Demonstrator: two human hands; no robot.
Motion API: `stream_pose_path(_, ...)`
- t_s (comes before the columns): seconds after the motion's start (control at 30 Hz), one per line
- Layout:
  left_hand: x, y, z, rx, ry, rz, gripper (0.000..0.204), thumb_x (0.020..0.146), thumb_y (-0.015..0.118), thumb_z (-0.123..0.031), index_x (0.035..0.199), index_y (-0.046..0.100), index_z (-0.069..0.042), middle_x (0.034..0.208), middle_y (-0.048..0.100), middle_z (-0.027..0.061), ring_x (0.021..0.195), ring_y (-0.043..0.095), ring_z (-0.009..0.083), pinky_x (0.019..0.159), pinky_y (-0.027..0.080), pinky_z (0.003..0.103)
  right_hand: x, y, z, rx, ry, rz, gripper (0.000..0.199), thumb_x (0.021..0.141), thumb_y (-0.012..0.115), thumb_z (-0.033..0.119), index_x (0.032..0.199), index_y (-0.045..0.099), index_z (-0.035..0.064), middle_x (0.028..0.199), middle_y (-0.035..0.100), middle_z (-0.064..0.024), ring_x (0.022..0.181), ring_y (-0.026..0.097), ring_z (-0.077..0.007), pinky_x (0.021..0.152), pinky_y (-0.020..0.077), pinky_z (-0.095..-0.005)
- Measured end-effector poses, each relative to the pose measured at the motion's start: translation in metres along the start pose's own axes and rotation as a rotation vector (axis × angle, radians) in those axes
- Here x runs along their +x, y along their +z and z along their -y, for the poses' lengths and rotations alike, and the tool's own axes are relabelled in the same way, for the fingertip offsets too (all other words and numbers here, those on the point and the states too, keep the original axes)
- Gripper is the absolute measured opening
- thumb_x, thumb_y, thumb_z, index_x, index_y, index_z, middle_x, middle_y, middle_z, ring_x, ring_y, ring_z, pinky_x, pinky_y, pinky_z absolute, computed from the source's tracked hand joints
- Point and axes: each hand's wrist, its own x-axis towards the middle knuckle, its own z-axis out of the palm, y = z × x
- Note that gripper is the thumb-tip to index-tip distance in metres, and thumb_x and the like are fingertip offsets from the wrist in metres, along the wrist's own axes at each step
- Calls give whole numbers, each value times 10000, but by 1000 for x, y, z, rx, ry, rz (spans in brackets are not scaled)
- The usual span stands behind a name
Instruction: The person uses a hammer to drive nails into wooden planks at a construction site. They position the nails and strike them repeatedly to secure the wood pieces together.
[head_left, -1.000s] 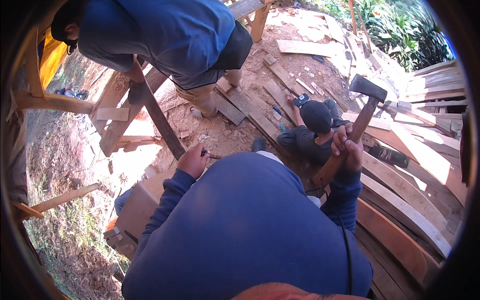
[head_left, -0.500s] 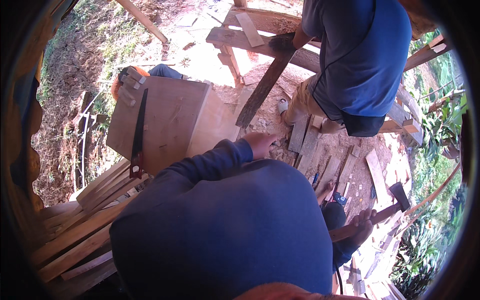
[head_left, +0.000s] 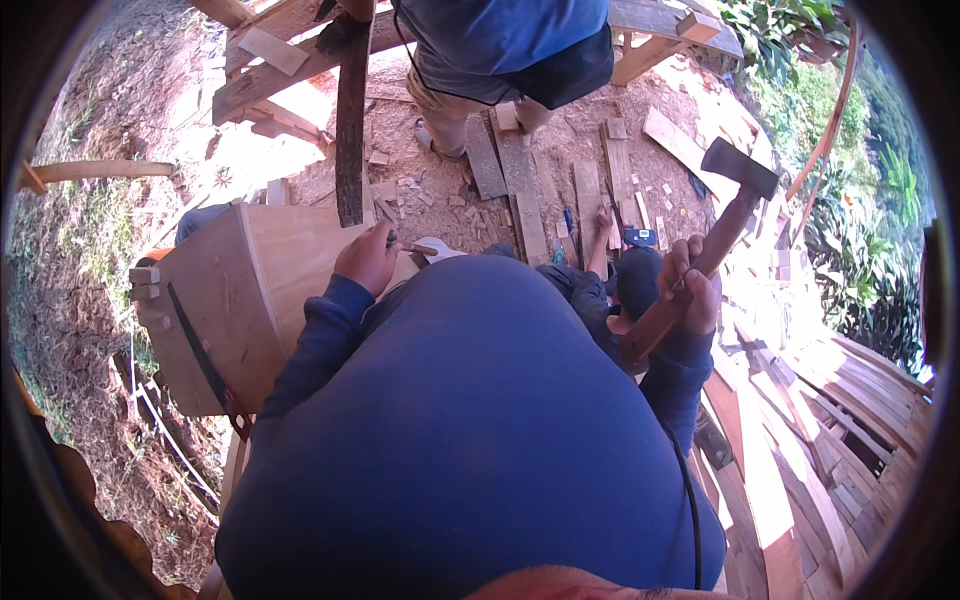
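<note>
Two hands busy: right hand (head_left: 688,290) clenched round wooden handle of hatchet (head_left: 705,250), head raised, no blow landed. Left hand (head_left: 368,258) closed, pinning a small pale piece (head_left: 432,247) on the plywood box (head_left: 255,300). Chopping looks barely begun. Beyond: crouching person (head_left: 620,290), scattered planks (head_left: 520,190), standing person (head_left: 500,50).

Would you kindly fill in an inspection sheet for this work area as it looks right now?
Surface: bare dirt ground strewn with wood chips.
Job's things: hatchet raised; pale wooden panel.
Clutter: loose planks lying about; a saw against the panel.
Hands: right hand grips the hatchet's handle; left hand rests at the panel's edge.
Cables: a dark cord down the person's front.
Surroundings: another person standing ahead; green bushes on the right.
</note>
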Motion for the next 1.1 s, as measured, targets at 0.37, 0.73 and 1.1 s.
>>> stream_pose_path(0.37, 72, -4, -35, 20, 274, 100, 254, 1014, 679, -247, 1174, 602, -65, 1071, 736, 181, 1012, 712, 424, 843, 560, 518, -52, -41, -12, 195, -84, -164, 353, 911, 643, 107, 1207, 452, 76, 939, 471, -23, 727, 491, -91, 623, 542, -301)
stream_pose_path(0.73, 189, -20, -122, 169, 583, 411, 207, 1016, 688, -232, 1138, 601, -87, 1066, 738, 171, 989, 717, 417, 821, 559, 527, -115, -5, -38, 267, -301, -486, 412, 904, 690, 103, 1210, 416, 70, 966, 469, -58, 751, 471, -112, 607, 479, -251)
stream_pose_path(1.1, 250, 10, -219, 375, 878, 381, 184, 1029, 669, -216, 1127, 605, -74, 1055, 747, 172, 1005, 716, 420, 823, 559, 518, -177, 14, -73, 368, -402, -620, 403, 901, 688, 78, 1193, 410, 78, 944, 466, -72, 716, 477, -117, 589, 500, -257)
